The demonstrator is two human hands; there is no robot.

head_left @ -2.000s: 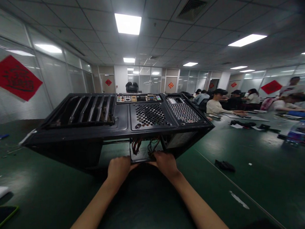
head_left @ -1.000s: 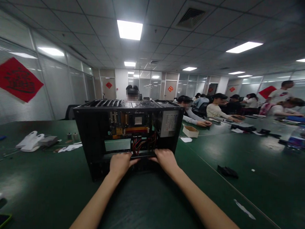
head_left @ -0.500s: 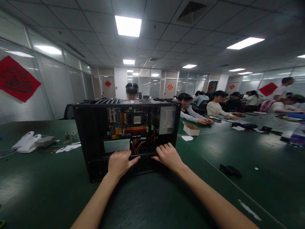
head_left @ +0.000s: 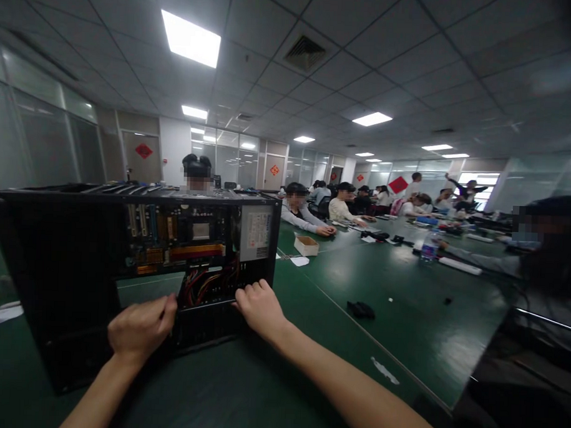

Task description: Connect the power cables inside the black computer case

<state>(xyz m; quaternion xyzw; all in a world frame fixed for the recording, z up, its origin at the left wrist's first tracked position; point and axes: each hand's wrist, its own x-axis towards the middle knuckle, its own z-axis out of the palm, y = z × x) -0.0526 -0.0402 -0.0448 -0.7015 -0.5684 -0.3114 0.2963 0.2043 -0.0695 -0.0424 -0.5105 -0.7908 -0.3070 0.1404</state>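
A long green table (head_left: 395,305) is seen stretching away to the right, and on its near left part an open black computer case (head_left: 68,281) is stood on its side, with its open face turned toward the camera. Inside the case a motherboard (head_left: 172,235) is mounted against the back wall, a grey power supply (head_left: 255,233) is fitted in the upper right corner, and a bundle of red and black cables (head_left: 208,283) is hung below the board, down to the case's lower front rail. The left hand (head_left: 141,327) is curled shut against that rail, its fingers closed on the edge just left of the cables, though what lies under the fingers cannot be told. The right hand (head_left: 260,308) is laid on the same rail at the case's lower right corner, fingers bent over the edge and gripping it. Farther along the table a small open cardboard box (head_left: 306,245) is set near a seated person's hands; its contents cannot be made out. A small black object (head_left: 361,310) is left lying on the table right of the case, well apart from it.
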